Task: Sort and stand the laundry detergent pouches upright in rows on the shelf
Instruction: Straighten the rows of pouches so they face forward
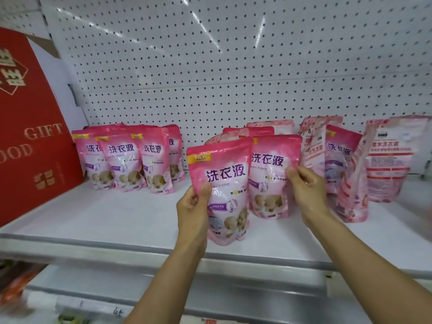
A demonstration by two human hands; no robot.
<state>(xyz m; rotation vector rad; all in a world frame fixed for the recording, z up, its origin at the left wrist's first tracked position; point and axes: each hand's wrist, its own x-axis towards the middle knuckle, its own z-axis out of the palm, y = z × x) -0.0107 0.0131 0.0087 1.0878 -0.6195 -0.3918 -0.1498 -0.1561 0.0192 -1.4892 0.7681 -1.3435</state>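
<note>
My left hand (194, 206) grips a pink detergent pouch (224, 183) by its left edge and holds it upright just above the white shelf (117, 220). My right hand (306, 188) pinches the right edge of a second pink pouch (273, 174) that stands right behind the first. Further pouches stand behind these two. At the back left, several matching pouches (126, 160) stand upright in a tight group. To the right, a mixed cluster of pink pouches (339, 160) leans unevenly, some showing their backs.
A large red gift box (30, 127) stands at the shelf's left end. White pegboard (210, 66) forms the back wall. A larger pale pouch (390, 160) with red text leans at the far right. A lower shelf (93, 300) shows under the front edge.
</note>
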